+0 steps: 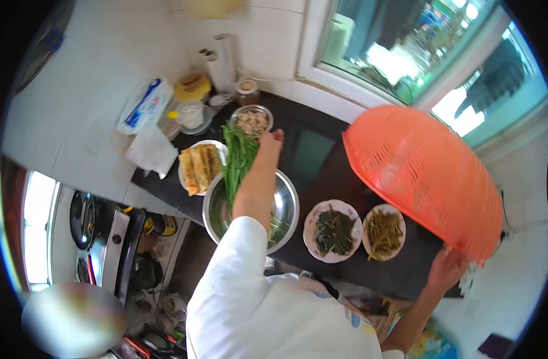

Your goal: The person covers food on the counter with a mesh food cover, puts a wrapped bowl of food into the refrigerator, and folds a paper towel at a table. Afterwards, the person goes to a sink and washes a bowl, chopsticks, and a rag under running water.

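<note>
My left hand (271, 140) reaches forward to the rim of a small metal bowl (252, 121) of light brown pieces. Its fingers are curled, and what they grip is hidden. Beside my forearm, long green leafy vegetables (239, 157) hang over a large metal bowl (291, 203). On the right, my right hand (447, 266) is closed on the lower edge of a tilted red plastic basket cover (423, 170). Nearby are a plate of dark greens (334, 232), a plate of yellowish-green vegetables (383, 232) and a plate of golden rolls (199, 169).
The dark counter (313, 128) runs along the tiled wall and window. A lidded jar (247, 91), a yellow-lidded container (192, 88) and a tissue pack (145, 105) stand at its back left. A stove (113, 239) with pans is at left.
</note>
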`<state>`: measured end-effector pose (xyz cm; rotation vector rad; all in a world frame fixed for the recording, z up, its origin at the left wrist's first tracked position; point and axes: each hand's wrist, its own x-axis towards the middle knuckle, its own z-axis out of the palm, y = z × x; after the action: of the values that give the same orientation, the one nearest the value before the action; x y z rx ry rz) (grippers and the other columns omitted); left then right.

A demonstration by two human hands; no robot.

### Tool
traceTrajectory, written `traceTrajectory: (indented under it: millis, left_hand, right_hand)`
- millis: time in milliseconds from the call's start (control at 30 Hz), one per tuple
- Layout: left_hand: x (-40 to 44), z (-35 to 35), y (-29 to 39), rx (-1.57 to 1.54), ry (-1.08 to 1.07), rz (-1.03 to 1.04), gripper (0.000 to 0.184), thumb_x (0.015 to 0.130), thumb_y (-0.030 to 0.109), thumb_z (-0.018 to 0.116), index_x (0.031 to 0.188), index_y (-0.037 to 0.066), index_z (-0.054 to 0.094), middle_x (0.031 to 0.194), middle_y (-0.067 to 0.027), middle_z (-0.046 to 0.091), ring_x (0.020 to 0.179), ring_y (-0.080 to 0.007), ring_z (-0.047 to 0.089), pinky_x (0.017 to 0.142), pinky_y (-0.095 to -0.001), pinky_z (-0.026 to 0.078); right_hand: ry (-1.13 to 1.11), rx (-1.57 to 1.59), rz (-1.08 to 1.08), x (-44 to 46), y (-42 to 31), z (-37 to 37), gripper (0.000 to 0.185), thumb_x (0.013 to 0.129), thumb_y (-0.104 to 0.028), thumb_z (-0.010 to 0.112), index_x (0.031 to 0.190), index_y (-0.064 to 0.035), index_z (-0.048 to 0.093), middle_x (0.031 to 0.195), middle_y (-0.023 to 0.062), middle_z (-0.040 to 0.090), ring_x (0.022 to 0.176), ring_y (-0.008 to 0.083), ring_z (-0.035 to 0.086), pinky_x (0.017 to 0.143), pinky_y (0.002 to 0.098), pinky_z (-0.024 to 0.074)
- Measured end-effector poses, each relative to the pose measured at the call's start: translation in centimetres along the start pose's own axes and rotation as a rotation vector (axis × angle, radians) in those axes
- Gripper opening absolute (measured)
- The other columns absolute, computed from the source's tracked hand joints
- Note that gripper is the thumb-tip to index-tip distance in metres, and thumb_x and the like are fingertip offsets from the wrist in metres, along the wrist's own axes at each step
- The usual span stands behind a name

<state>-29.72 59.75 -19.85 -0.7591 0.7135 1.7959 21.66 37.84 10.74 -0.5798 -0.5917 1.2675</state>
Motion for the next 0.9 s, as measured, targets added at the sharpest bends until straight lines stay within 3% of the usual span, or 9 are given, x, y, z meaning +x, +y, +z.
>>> traceTrajectory:
  millis: [33,167,267,400,500,633,767,833,900]
  left_hand:
    - [-0.6,0.3,0.2,-0.031,0.061,0.068,0.018,0.088,0.018,0.038,0.098,0.005,0.045,0.076,-0.011,0.047,0.059,-0.02,0.051,0.052,-0.0275,0.054]
    - [-0.4,0.3,1.1,0.099,0.109,0.187,0.022,0.088,0.013,0.036,0.104,0.004,0.048,0.087,-0.0119,0.048,0.068,-0.02,0.052,0.055,-0.025,0.054]
    - [-0.2,0.6,1.0,0.145,0.185,0.231,0.025,0.089,0.013,0.035,0.108,0.005,0.049,0.089,-0.0127,0.051,0.068,-0.0209,0.054,0.053,-0.0248,0.053]
    - [-1.8,-0.6,-0.9,0.224,0.106,0.174,0.027,0.088,0.009,0.033,0.109,0.003,0.049,0.087,-0.0139,0.057,0.063,-0.023,0.058,0.048,-0.0251,0.053]
    - [-4.8,-2.4,-4.3,0.381,-0.068,0.093,0.028,0.087,0.007,0.032,0.109,0.002,0.048,0.085,-0.0178,0.059,0.062,-0.0266,0.061,0.044,-0.0268,0.052]
    - [-11.2,-3.1,-9.6,0.614,-0.112,-0.047,0.029,0.085,0.003,0.03,0.107,-0.004,0.047,0.084,-0.022,0.06,0.062,-0.0313,0.063,0.04,-0.0279,0.052]
    - [-11.9,-6.4,-14.2,0.718,-0.162,-0.348,0.028,0.088,0.007,0.032,0.11,-0.004,0.046,0.079,-0.0241,0.06,0.059,-0.0319,0.063,0.036,-0.0261,0.05]
    - [-12.1,-7.7,-16.2,0.749,-0.173,-0.445,0.029,0.089,0.008,0.031,0.111,-0.005,0.045,0.079,-0.0254,0.06,0.058,-0.0321,0.063,0.034,-0.0263,0.049]
    - [-12.3,-8.4,-18.4,0.882,-0.224,-0.441,0.029,0.09,0.01,0.032,0.111,-0.006,0.045,0.078,-0.0237,0.061,0.055,-0.0266,0.062,0.035,-0.0237,0.047]
  right_hand:
    - [-0.025,-0.02,-0.005,0.6,-0.5,0.0,0.033,0.091,-0.021,0.041,0.118,-0.0012,0.044,0.118,0.0132,0.049,0.082,0.0232,0.052,0.064,0.0289,0.0518]
    - [-0.166,-0.043,0.002,1.5,-0.8,2.0,0.033,0.092,-0.022,0.04,0.118,-0.0032,0.045,0.118,0.0124,0.05,0.078,0.0226,0.052,0.063,0.029,0.0516]
    - [-0.127,-0.031,-0.001,1.4,-0.6,2.9,0.032,0.092,-0.022,0.039,0.118,-0.004,0.045,0.116,0.0121,0.051,0.074,0.022,0.051,0.062,0.0284,0.0512]
    - [-0.102,-0.055,-0.012,1.6,-0.8,2.6,0.031,0.092,-0.022,0.038,0.117,-0.0051,0.046,0.116,0.0109,0.052,0.074,0.0213,0.052,0.059,0.0279,0.05]
    - [-0.104,-0.058,-0.017,1.5,-0.6,2.6,0.03,0.092,-0.022,0.039,0.116,-0.0055,0.047,0.115,0.0101,0.053,0.075,0.0204,0.052,0.059,0.0274,0.049]
    - [-0.12,-0.046,-0.012,1.7,-0.6,2.2,0.03,0.092,-0.021,0.04,0.116,-0.0055,0.047,0.113,0.0098,0.054,0.079,0.0188,0.053,0.06,0.0269,0.0472]
    - [-0.134,-0.004,0.01,1.6,-0.6,1.9,0.029,0.091,-0.02,0.041,0.116,-0.0054,0.048,0.114,0.0095,0.054,0.084,0.0184,0.053,0.064,0.0284,0.0444]
    - [-0.122,0.036,0.003,1.5,-0.5,1.5,0.03,0.092,-0.02,0.04,0.117,-0.0042,0.046,0.118,0.0126,0.049,0.082,0.0224,0.051,0.065,0.0298,0.0489]
    - [-0.118,0.05,0.001,1.5,-0.5,1.1,0.031,0.093,-0.02,0.039,0.118,-0.0035,0.044,0.119,0.0143,0.047,0.081,0.0245,0.051,0.066,0.0304,0.0512]
